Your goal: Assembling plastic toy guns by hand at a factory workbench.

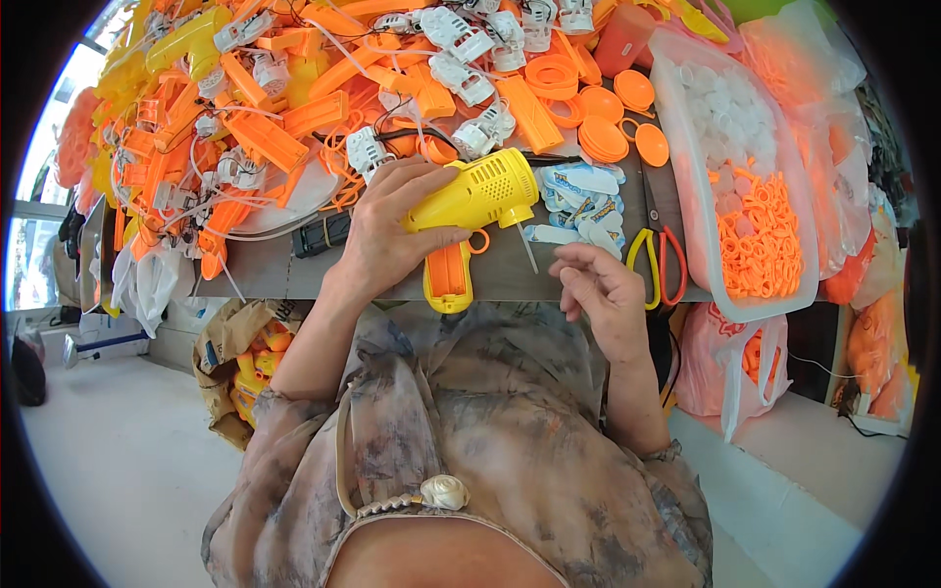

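My left hand (377, 220) is wrapped round a yellow plastic toy shaped like a pistol or hair dryer (490, 186), near the table's front edge. Its barrel points right and has vent slots and small holes. The handle hangs toward me, with an orange open compartment (449, 272) in it and an orange ring trigger (478, 242) beside it. From under the barrel's front end a thin pale tube (527, 247) sticks down. Just right of that tube, my right hand (603, 294) is held apart from it, fingers loosely bent and spread, with nothing visible in them.
Orange parts and white motor units (457, 34) with wires pile across the back and left. Round orange lids (602, 139), blue-white stickers (586, 201) and scissors (659, 245) lie nearby. At right stands a clear bin (740, 309) of orange rings and translucent caps; a pink bag (720, 363) hangs below.
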Action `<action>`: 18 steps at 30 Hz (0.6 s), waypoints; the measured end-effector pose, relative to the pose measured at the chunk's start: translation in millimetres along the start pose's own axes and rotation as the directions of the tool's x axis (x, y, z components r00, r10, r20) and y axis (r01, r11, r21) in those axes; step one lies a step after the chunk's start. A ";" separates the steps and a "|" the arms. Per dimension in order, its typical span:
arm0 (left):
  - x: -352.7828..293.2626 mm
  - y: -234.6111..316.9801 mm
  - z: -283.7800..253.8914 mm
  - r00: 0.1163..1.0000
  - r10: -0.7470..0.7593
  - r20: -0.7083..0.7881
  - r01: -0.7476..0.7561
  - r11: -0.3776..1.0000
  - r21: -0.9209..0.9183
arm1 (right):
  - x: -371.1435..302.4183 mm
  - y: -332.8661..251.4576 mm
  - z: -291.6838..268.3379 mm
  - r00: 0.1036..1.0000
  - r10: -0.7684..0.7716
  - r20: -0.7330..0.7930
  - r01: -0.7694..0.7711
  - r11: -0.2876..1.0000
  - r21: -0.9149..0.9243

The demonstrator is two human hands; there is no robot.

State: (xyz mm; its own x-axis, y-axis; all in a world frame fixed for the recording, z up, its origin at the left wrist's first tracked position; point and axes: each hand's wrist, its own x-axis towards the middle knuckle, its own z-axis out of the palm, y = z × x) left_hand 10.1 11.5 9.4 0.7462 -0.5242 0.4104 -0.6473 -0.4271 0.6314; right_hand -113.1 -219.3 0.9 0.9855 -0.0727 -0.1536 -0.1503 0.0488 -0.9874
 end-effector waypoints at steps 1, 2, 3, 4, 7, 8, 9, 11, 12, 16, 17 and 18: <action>0.8 -0.3 0.4 1.000 -0.010 0.002 0.010 1.000 -0.003 | 1.2 0.4 -0.5 1.000 -0.003 -0.005 0.003 1.000 -0.005; 1.1 -0.8 0.7 1.000 -0.019 0.003 0.019 1.000 -0.007 | 2.3 1.2 -0.1 1.000 0.002 -0.005 -0.002 1.000 -0.005; 1.3 -1.2 1.1 1.000 -0.023 0.004 0.023 1.000 -0.007 | 3.5 2.4 0.7 1.000 0.001 0.005 -0.001 1.000 -0.004; 1.3 -1.5 1.3 1.000 -0.024 0.004 0.024 1.000 0.001 | 4.5 3.4 1.5 1.000 0.001 0.014 -0.001 1.000 -0.004; 0.8 -2.9 1.4 0.999 -0.040 0.011 0.040 0.999 0.001 | 7.1 5.9 3.1 0.999 -0.020 0.026 0.019 1.000 0.022; 0.4 -3.4 1.6 0.998 -0.053 0.017 0.053 0.999 -0.009 | 8.0 6.3 3.1 0.999 -0.017 0.027 0.017 1.000 0.022; 0.3 -3.4 1.3 0.998 -0.056 0.017 0.056 0.998 -0.010 | 8.8 6.5 2.9 0.999 -0.017 0.029 0.017 1.000 0.019; 0.1 -3.2 0.6 0.996 -0.084 0.038 0.085 0.996 -0.030 | 10.8 7.1 3.0 0.999 -0.015 0.031 0.015 1.000 0.016; -0.3 -3.8 1.0 0.996 -0.086 0.039 0.088 0.996 -0.030 | 12.0 7.5 3.2 1.000 -0.013 0.026 0.013 1.000 0.007; -0.8 -4.1 0.6 0.995 -0.098 0.024 0.100 0.992 -0.073 | 18.6 5.3 4.4 1.000 0.014 0.004 -0.014 1.000 0.005; -0.8 -3.6 -0.2 0.996 -0.086 0.014 0.087 0.994 -0.064 | 19.6 5.3 4.5 1.000 0.015 0.004 -0.015 1.000 0.005; -0.5 -3.6 -0.6 0.996 -0.087 0.014 0.088 0.994 -0.065 | 20.5 5.3 4.6 1.000 0.010 -0.006 -0.010 1.000 0.003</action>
State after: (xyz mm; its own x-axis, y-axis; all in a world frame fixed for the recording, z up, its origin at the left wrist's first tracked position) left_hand 12.1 13.7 7.3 0.7975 -0.4953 0.3445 -0.5677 -0.4227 0.7064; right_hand -93.3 -215.9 -7.3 0.9834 -0.0783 -0.1636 -0.1598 0.0523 -0.9858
